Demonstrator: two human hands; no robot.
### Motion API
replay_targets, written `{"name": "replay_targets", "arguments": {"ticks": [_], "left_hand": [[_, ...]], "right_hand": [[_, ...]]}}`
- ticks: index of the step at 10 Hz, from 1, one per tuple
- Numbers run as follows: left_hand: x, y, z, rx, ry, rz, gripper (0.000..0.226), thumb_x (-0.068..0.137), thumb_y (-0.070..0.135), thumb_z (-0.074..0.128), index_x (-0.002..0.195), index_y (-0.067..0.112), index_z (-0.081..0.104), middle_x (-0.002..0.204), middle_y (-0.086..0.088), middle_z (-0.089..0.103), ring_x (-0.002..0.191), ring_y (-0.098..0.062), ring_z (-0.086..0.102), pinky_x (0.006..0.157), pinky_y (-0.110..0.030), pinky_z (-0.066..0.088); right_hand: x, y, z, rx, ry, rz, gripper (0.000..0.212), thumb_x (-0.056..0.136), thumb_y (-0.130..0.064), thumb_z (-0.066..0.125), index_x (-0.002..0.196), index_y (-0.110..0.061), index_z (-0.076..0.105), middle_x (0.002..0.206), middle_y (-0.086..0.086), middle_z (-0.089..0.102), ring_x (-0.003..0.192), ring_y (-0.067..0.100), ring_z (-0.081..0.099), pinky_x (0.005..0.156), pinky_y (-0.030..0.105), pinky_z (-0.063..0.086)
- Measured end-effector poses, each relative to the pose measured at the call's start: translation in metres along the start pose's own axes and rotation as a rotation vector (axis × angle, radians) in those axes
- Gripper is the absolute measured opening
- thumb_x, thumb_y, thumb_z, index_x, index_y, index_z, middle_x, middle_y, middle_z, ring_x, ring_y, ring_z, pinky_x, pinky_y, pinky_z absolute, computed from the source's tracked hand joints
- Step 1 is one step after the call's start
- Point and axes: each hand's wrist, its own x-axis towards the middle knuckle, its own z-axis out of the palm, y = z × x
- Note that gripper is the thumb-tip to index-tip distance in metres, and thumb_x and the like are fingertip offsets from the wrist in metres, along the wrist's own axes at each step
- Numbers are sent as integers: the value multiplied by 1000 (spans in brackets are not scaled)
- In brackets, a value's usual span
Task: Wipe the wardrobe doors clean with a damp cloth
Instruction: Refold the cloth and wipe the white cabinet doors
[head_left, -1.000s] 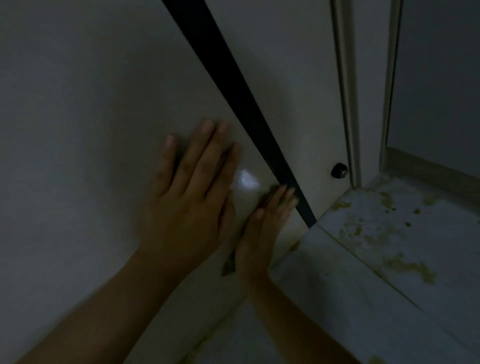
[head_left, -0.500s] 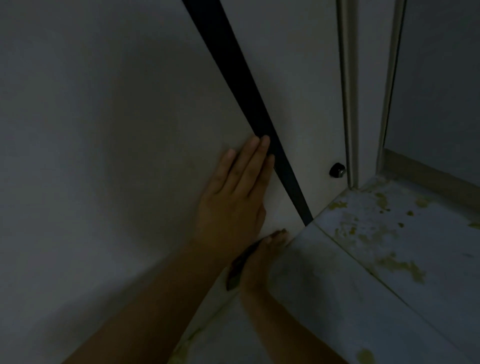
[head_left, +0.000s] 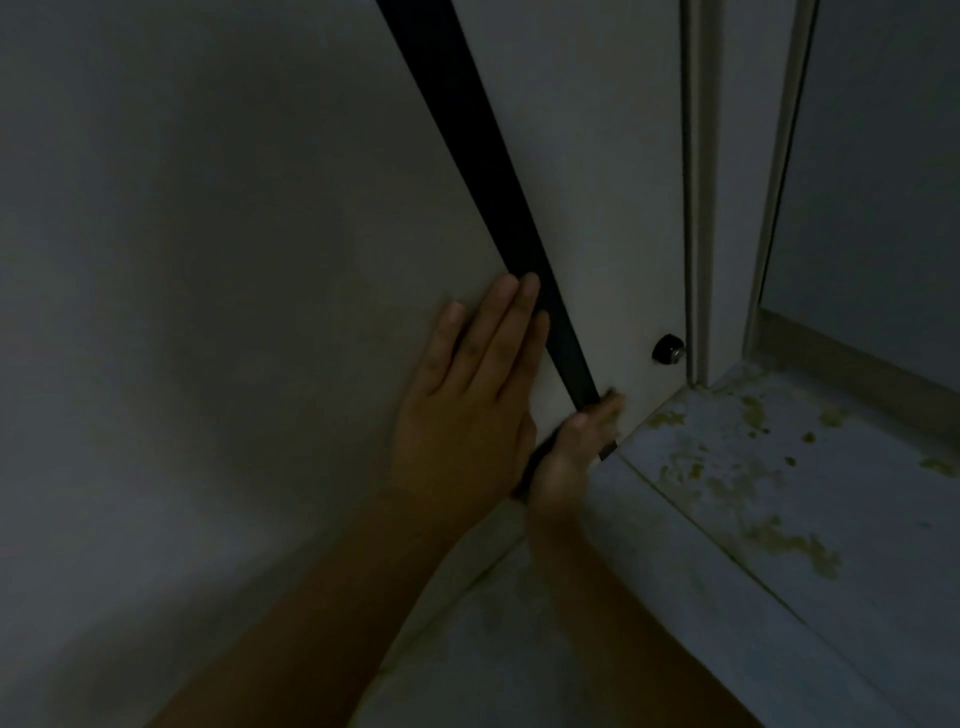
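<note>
The scene is dim. A pale wardrobe door fills the left side, with a dark strip running down its right edge. My left hand lies flat on this door, its straight fingertips touching the strip. Just to its right, my right hand is motion-blurred. Its fingers reach over the strip's lower end onto the neighbouring pale door. A dark piece, probably the cloth, shows under its palm; most of it is hidden.
A small black round stopper sticks out low on the right door. A pale vertical frame stands beside it. Below right, a light floor surface carries yellowish stains.
Both hands have slid to the right across the door. My left fingertips now reach the dark strip, and my right hand has moved up over the strip's lower end.
</note>
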Motion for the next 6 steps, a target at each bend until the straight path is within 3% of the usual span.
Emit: {"name": "replay_targets", "arguments": {"ticks": [1,2,4,5,6], "left_hand": [[0,0,0,2,2,-5,52,102,32,21,143,5,39,153,-13,26,142,-25,19,118,-40,0],[-1,-1,4,15,3,18,53,93,24,39,142,4,41,152,-15,30,142,-26,20,119,-41,0],[1,1,0,32,-29,-6,59,86,23,42,143,5,39,154,-14,26,143,-26,18,119,-41,-5],[0,-1,-2,34,-43,-3,60,86,25,40,144,6,38,154,-14,26,143,-25,18,119,-41,-4],[1,-2,-2,16,-44,25,59,86,22,44,143,5,40,154,-14,27,143,-25,18,119,-40,-3]], "right_hand": [[1,-40,5,-218,-64,-346,69,90,-65,-3,146,-24,-10,155,-3,-14,145,19,-15,118,32,-10],[46,-68,-4,-240,-26,-498,61,100,-38,12,150,-6,-3,158,15,-8,146,28,-9,119,44,-7],[36,-44,-8,-65,59,-210,53,103,-39,14,151,-24,-2,158,-11,-7,145,6,-10,119,34,-7],[12,-27,-6,-21,119,13,50,105,-29,17,151,-21,-1,159,-6,-5,146,10,-4,117,29,-6],[30,-21,-21,11,29,171,46,102,-48,20,143,-52,0,149,-23,19,133,5,32,111,32,24]]}}
